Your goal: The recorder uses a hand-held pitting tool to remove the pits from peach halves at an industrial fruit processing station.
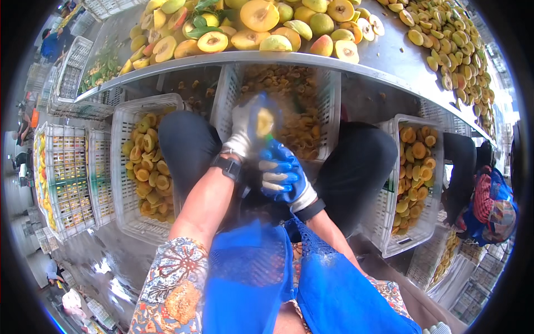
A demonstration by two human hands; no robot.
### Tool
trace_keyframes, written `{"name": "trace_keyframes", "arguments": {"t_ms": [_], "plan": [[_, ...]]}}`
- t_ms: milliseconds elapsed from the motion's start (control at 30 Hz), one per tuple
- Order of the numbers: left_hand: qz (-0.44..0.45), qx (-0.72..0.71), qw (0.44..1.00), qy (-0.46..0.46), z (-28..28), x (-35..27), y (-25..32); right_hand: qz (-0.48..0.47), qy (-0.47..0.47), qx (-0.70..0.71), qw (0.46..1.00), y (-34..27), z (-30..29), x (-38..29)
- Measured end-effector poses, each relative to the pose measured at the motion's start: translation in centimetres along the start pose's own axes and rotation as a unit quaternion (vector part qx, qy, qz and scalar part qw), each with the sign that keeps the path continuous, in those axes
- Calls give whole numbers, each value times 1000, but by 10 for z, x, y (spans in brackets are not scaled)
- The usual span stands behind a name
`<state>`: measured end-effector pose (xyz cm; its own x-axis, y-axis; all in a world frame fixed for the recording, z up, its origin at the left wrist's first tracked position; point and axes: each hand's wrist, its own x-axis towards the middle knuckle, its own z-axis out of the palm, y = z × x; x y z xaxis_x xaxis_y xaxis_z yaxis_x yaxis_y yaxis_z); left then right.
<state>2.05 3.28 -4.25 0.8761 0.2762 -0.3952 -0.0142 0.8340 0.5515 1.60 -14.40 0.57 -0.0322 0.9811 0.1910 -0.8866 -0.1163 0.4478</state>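
Note:
My left hand (pixel 243 121), in a white glove with blue coating, holds a yellow peach half (pixel 265 122), blurred by motion. My right hand (pixel 284 172), in a blue-coated glove, is closed just below it around a small tool (pixel 270 137). Only a green bit of that tool shows; its working end is hidden or blurred at the fruit. Both hands are between my knees, above a white plastic crate (pixel 330 112) of brownish fruit scraps (pixel 294 125).
A metal table (pixel 388 46) holds heaped peach halves (pixel 259 16) and leaves. Crates of halves stand beside my left knee (pixel 121 167) and right knee (pixel 421 234). Stacked crates (pixel 66 179) line the left. Another person (pixel 488 204) sits at the right.

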Motion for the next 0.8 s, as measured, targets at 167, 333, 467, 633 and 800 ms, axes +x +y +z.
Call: {"name": "trace_keyframes", "arguments": {"t_ms": [167,333,467,633,800], "plan": [[52,-24,998,1,8,-2,9,-84,73,-138,984,-18,44,-7],[102,118,978,141,23,-2,23,-177,433,-468,750,-16,60,12],[213,670,702,109,59,-21,20,-279,443,-589,615,-26,13,-7],[375,644,651,146,114,-104,80,-277,538,-578,547,-22,30,-16],[280,675,526,435,22,-210,192,-219,528,-556,603,-12,43,-5]]}}
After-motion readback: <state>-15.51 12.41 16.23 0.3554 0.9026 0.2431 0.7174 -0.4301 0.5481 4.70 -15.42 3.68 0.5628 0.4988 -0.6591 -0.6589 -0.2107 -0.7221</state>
